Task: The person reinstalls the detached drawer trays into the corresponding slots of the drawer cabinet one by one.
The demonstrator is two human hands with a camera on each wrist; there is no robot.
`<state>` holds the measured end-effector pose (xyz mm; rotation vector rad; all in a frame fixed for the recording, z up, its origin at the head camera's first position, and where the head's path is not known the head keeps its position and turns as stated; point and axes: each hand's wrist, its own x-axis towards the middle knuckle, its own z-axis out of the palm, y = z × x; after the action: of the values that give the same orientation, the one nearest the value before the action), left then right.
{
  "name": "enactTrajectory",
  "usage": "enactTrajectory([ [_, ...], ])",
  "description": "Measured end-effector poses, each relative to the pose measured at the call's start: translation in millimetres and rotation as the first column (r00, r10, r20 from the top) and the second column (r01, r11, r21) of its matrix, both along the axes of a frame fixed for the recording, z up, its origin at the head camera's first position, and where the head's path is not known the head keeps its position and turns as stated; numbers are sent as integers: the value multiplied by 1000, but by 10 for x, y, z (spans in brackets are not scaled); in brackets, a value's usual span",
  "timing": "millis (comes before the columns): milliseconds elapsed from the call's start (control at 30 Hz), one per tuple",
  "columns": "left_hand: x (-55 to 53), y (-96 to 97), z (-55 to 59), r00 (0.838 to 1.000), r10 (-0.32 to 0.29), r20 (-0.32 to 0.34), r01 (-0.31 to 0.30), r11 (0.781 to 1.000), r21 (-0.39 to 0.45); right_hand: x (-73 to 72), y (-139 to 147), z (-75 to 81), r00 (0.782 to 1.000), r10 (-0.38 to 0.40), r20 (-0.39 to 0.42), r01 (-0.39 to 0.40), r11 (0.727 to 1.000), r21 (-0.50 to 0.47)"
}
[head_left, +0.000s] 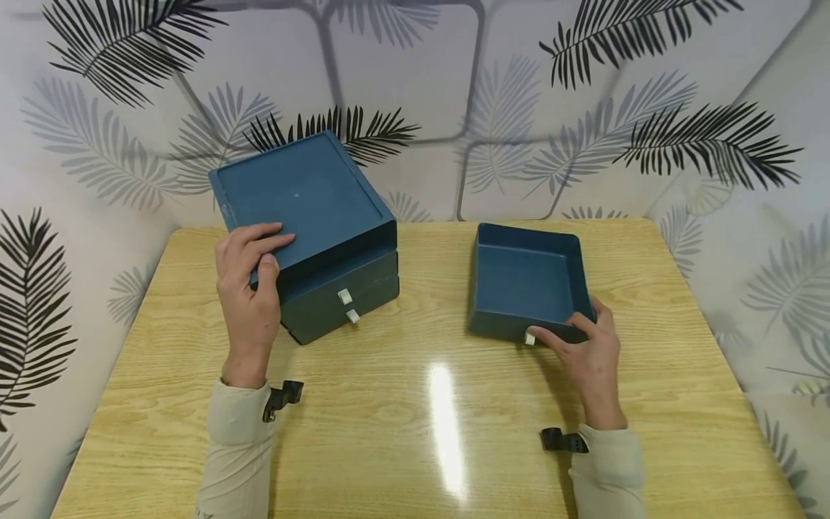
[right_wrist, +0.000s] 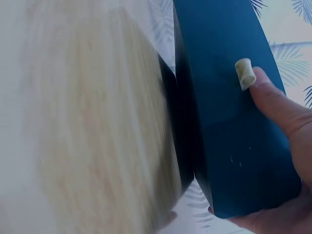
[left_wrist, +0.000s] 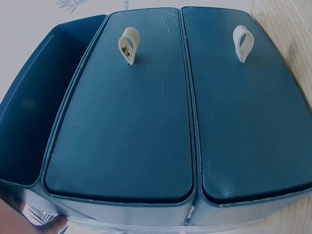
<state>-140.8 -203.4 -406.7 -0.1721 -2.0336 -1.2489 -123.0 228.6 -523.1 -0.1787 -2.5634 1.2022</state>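
Observation:
A dark blue drawer cabinet (head_left: 333,285) stands at the left of the table, turned at an angle. Its top slot is hollow. Two closed drawers below it carry white loop pulls (left_wrist: 129,46). My left hand (head_left: 249,288) rests on the cabinet's left front corner, fingers lying over the top and thumb near the front edge. At the right, my right hand (head_left: 593,349) grips a loose blue drawer (head_left: 521,277) by its right front corner. The thumb lies on the front beside its white pull (right_wrist: 245,74). Nothing lies inside that drawer.
Both things are near the back of a light wood-grain table (head_left: 369,425). A backdrop (head_left: 402,79) with leaf prints rises behind and beside it. A strip of glare crosses the table's middle. Each sleeve cuff has a black camera mount (head_left: 283,400).

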Motion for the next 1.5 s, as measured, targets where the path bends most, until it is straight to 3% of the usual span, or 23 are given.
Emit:
enactTrajectory([
  [300, 32, 18, 42, 1000, -1, -4, 1, 1000, 2, -1, -73, -44, 986, 139, -88, -141, 990, -23],
  [700, -19, 13, -59, 1000, -8, 10, 8, 1000, -7, 47, -65, -39, 974, 177, -142, -182, 983, -26],
  [1000, -77, -46, -154, 1000, 0, 17, 0, 1000, -10, 54, -123, 9, 952, 226, -205, -233, 972, -13],
  [1500, -4, -10, -14, 1000, -2, -1, 2, 1000, 0, 56, -238, 101, 938, 275, -211, -274, 961, 32],
])
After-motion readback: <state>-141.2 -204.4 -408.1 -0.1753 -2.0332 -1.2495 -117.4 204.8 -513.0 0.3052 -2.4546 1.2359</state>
